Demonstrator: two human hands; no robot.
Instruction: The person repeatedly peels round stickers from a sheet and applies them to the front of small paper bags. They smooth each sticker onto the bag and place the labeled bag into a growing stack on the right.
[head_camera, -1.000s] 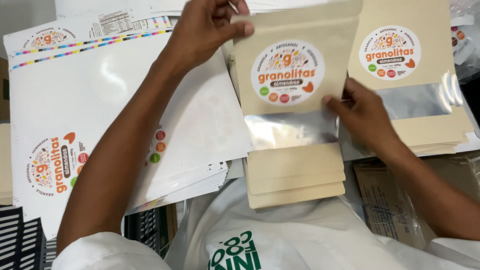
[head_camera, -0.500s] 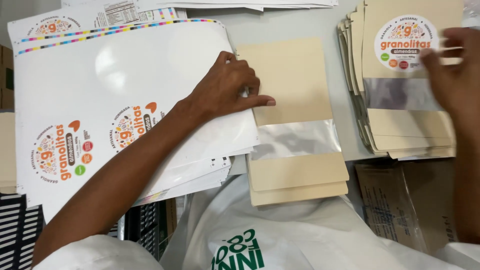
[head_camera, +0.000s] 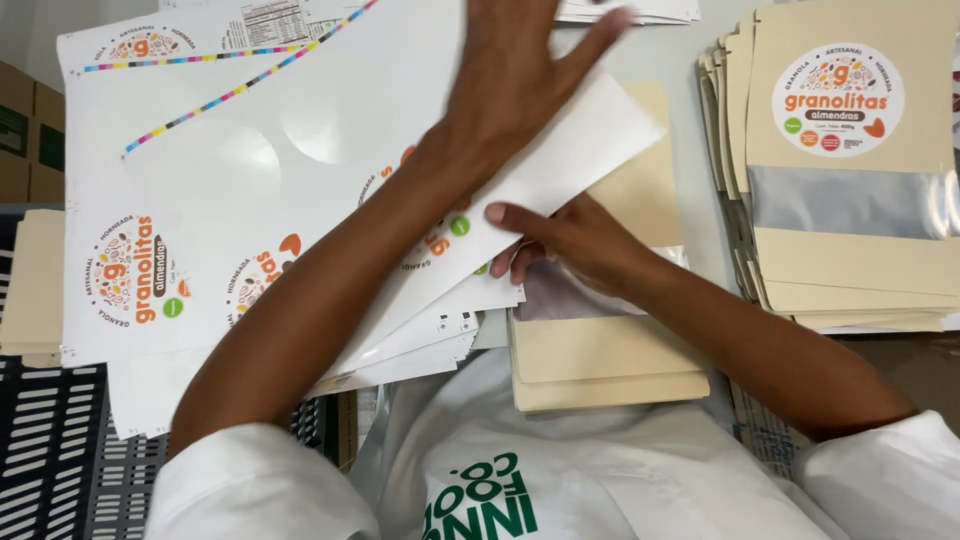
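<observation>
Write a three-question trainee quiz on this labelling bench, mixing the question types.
1. True or false: the left hand lies flat on the white label sheets.
2. Which stack carries round labels? A) the pouch stack at the right B) the plain pouch stack in the middle
3. Fill in: the right hand grips the lower edge of the top ____ sheet.

Key: 1 true; 2 A; 3 label
</observation>
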